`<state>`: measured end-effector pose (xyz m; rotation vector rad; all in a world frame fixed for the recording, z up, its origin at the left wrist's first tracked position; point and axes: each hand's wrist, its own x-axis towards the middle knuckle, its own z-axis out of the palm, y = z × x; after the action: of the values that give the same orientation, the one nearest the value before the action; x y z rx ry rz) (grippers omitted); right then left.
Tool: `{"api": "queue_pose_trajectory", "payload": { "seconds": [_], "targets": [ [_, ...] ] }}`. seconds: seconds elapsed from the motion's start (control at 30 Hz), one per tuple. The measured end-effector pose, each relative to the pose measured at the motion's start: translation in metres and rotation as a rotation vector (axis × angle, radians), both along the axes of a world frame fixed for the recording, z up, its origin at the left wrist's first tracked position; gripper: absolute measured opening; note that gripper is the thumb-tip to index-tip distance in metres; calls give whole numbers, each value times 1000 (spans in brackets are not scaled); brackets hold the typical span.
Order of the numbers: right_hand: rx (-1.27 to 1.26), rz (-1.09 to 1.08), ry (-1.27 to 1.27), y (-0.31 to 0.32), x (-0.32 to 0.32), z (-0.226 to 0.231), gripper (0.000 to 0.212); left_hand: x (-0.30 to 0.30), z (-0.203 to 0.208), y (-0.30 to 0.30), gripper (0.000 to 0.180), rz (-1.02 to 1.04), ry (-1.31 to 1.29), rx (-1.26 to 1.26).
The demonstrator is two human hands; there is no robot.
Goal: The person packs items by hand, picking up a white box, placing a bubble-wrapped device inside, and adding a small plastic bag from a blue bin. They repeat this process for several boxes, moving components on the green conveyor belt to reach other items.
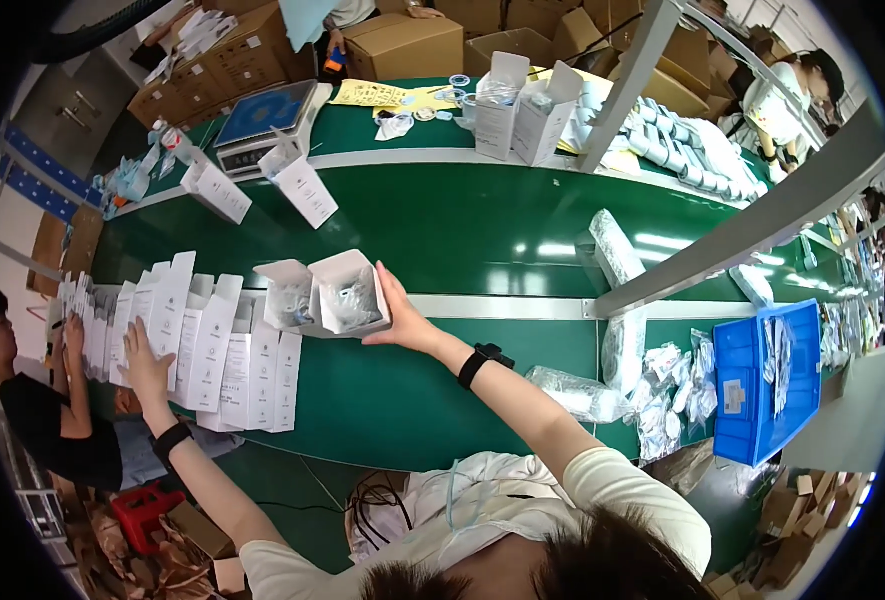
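Note:
My left hand reaches out with fingers spread against the row of open white boxes at the table's near left edge. These boxes stand close together with their flaps up. My right hand grips the right side of an open white box, fingers behind and thumb in front. Clear plastic bags with something greyish fill that box. A second open white box stands against its left side, also with bagged contents. Both are by the metal rail between the near table and the green conveyor.
Two open white boxes ride the conveyor. A scale stands beyond. Right lie bubble-wrap rolls, small plastic bags and a blue bin. A metal post slants across. A co-worker handles boxes at left.

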<state>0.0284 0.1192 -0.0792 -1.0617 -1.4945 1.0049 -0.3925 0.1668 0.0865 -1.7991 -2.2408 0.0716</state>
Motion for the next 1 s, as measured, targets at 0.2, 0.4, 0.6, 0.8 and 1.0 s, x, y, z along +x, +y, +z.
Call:
{"api": "queue_pose_trajectory", "payload": {
  "seconds": [0.2, 0.4, 0.6, 0.8, 1.0],
  "targets": [
    [330, -738, -665, 3, 140, 11, 68, 44, 36, -67, 88, -336, -499, 371],
    [-793, -1298, -1264, 13, 296, -40, 55, 180, 49, -157, 98, -665, -994, -285],
    [-625, -1027, -1242, 21, 284, -60, 41, 312, -95, -196, 103, -637, -460, -519],
    [-81, -779, -303, -14, 236, 49, 30, 332, -128, -153, 100, -663, -768, -655],
    [75, -776, 745, -100, 175, 106, 29, 352, -204, -122, 95, -819, -1520, -1035]
  ]
}}
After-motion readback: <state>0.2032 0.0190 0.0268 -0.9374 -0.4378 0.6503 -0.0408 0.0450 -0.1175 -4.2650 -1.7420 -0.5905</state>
